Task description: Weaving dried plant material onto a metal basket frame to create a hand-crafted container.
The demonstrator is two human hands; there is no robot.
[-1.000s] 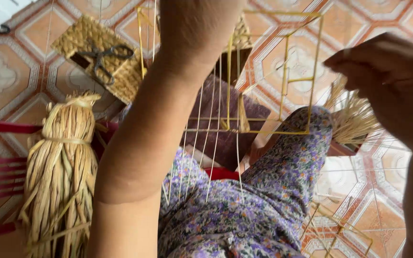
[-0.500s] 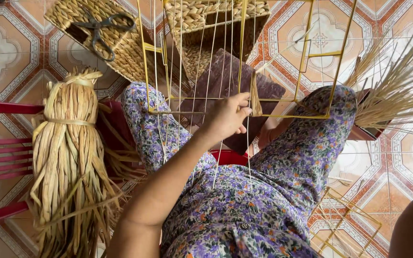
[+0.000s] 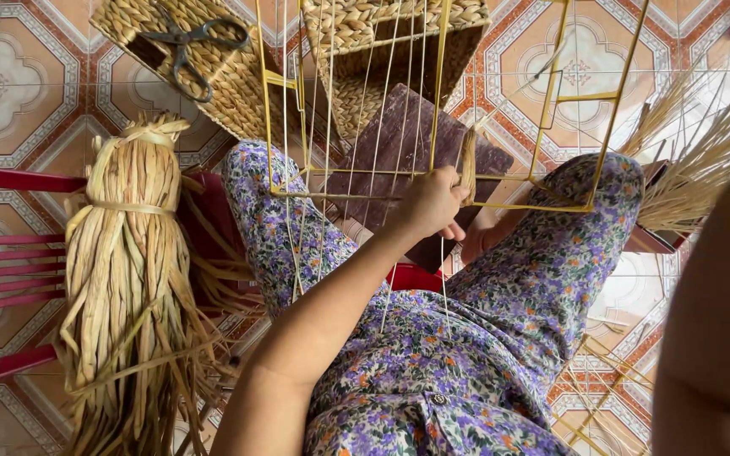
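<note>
Yellow metal wire frame point(image 3: 589, 110) — smooth; dried straw bundle point(image 3: 128, 279) — rough, matt.

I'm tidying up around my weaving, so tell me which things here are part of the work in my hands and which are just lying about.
In use:
- yellow wire frame with its pale upright strands
- left hand gripping the frame's crossbar
- straw strand beside that hand
- loose straw on the right

Lying about:
- scissors on a woven basket
- tied straw bundle
- second woven basket

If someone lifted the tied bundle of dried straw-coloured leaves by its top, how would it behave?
The tied bundle of dried straw-coloured leaves would probably hang floppy: its loose ends splay and curl below the ties. It looks light for its bulk, being dry flat strips. Stray strands at the bottom might shed or snag.
</note>
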